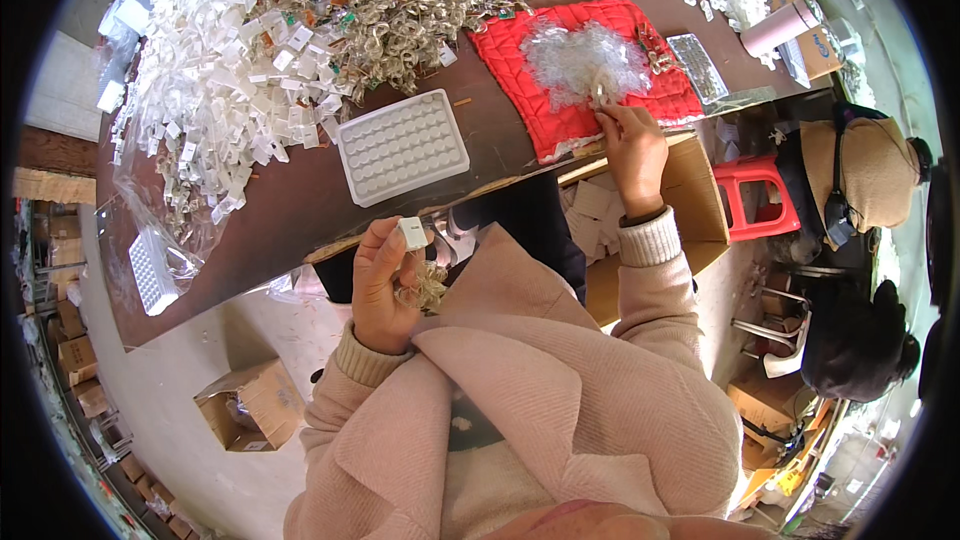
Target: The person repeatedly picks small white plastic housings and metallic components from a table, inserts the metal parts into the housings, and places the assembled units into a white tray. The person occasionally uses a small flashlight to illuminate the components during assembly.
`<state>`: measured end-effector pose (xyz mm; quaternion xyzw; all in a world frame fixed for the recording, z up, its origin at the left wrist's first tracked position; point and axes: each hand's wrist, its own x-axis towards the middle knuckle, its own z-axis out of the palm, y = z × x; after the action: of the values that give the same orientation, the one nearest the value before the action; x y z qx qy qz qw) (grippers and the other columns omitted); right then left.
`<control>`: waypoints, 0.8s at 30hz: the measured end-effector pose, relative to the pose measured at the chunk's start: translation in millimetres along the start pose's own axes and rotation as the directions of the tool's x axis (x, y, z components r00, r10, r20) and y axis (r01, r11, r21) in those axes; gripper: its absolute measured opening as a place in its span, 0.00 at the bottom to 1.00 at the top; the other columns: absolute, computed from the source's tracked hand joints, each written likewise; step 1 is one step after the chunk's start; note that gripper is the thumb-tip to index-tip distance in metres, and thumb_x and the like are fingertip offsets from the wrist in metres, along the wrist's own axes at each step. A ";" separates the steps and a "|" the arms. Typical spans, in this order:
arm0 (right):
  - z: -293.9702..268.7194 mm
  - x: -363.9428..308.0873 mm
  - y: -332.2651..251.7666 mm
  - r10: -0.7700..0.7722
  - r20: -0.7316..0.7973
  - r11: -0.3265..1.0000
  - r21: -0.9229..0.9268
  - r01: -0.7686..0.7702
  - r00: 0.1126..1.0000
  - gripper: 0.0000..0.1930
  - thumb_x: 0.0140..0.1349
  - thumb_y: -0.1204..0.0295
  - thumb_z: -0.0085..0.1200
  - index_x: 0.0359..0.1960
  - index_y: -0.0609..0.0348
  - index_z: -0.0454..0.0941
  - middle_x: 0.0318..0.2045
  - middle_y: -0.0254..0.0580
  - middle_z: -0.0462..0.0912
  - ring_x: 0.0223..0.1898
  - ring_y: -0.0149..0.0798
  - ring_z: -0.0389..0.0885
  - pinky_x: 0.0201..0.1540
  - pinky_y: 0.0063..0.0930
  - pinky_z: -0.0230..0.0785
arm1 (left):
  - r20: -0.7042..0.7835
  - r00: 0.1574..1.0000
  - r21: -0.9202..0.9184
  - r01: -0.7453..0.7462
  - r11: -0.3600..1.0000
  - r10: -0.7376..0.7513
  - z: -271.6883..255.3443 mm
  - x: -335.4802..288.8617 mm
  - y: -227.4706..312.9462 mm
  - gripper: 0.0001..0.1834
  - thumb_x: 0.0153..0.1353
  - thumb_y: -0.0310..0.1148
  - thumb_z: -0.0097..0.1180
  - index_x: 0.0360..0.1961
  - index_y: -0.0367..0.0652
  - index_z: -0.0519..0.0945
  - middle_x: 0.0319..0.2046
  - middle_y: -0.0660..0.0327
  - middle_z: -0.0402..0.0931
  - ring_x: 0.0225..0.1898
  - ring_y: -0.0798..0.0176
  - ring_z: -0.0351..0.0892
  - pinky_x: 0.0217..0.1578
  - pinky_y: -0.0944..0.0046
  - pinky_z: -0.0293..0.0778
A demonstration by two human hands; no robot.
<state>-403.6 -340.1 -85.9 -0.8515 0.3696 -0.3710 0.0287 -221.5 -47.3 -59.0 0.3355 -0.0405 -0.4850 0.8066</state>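
Observation:
My left hand (380, 285) is closed, with a small white block-shaped piece (413, 233) pinched between thumb and fingers near the table's front edge. A bunch of clear, yellowish coiled pieces (430, 287) hangs below it, against the same hand; their exact kind is too small to make out. Farther right, my right hand (637, 153) reaches over the table edge, its fingertips pinched on clear plastic film pieces (600, 90), which look like little bags. They belong to a loose heap lying on a red quilted cloth (545, 125).
A white tray (403, 188) with rows of round hollows lies between my hands. Behind it are heaps of white pieces (240, 70) and coiled yellowish pieces (400, 10). A pink cup (778, 30), a cardboard box (705, 195) and a red stool (755, 180) are rightward.

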 end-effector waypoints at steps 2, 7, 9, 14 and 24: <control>1.7 0.5 -3.1 -0.066 -0.021 0.995 -0.073 0.064 0.998 0.05 0.57 0.72 0.65 0.34 0.57 0.83 0.28 0.41 0.81 0.32 0.48 0.82 0.33 0.40 0.74 | -0.001 1.000 0.011 -0.009 1.000 0.009 0.8 -0.3 -1.5 0.11 0.68 0.31 0.58 0.48 0.39 0.76 0.34 0.63 0.80 0.22 0.80 0.65 0.36 0.82 0.74; 3.5 1.5 -13.6 -0.023 -0.011 1.000 0.005 0.023 1.000 0.06 0.59 0.77 0.63 0.37 0.58 0.83 0.31 0.41 0.83 0.31 0.40 0.83 0.35 0.30 0.75 | -0.017 1.000 -0.031 -0.011 0.999 0.011 1.7 -0.2 -1.7 0.06 0.67 0.28 0.59 0.44 0.41 0.80 0.34 0.55 0.82 0.20 0.76 0.62 0.37 0.59 0.76; 4.5 6.9 -20.1 0.129 0.062 0.967 0.215 -0.139 0.990 0.05 0.61 0.79 0.61 0.39 0.59 0.83 0.32 0.38 0.84 0.31 0.32 0.81 0.35 0.26 0.74 | -0.015 1.000 -0.045 0.012 0.999 -0.012 1.8 -0.6 -1.5 0.06 0.67 0.27 0.57 0.44 0.42 0.80 0.34 0.56 0.82 0.20 0.76 0.62 0.38 0.59 0.76; 0.3 22.7 -52.5 0.175 0.189 0.708 0.658 -0.257 0.966 0.08 0.66 0.82 0.56 0.46 0.66 0.81 0.35 0.32 0.83 0.32 0.24 0.77 0.37 0.18 0.72 | 0.004 1.000 0.015 -0.021 1.000 0.020 2.9 -1.3 -0.6 0.09 0.68 0.32 0.57 0.47 0.43 0.78 0.36 0.58 0.83 0.24 0.79 0.63 0.28 0.74 0.65; -23.7 -1.3 -170.4 -0.208 0.449 0.183 0.890 -0.417 0.869 0.07 0.64 0.86 0.55 0.42 0.66 0.78 0.34 0.35 0.81 0.32 0.24 0.79 0.35 0.18 0.72 | 0.022 1.000 -0.061 -0.017 0.998 0.018 1.9 -3.5 8.0 0.11 0.70 0.31 0.56 0.50 0.41 0.76 0.39 0.57 0.83 0.24 0.80 0.62 0.25 0.79 0.61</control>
<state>-316.1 -210.4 -14.5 -0.6670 0.0878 -0.2937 0.6791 -218.0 -43.0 -52.0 0.3050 -0.0375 -0.4828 0.8201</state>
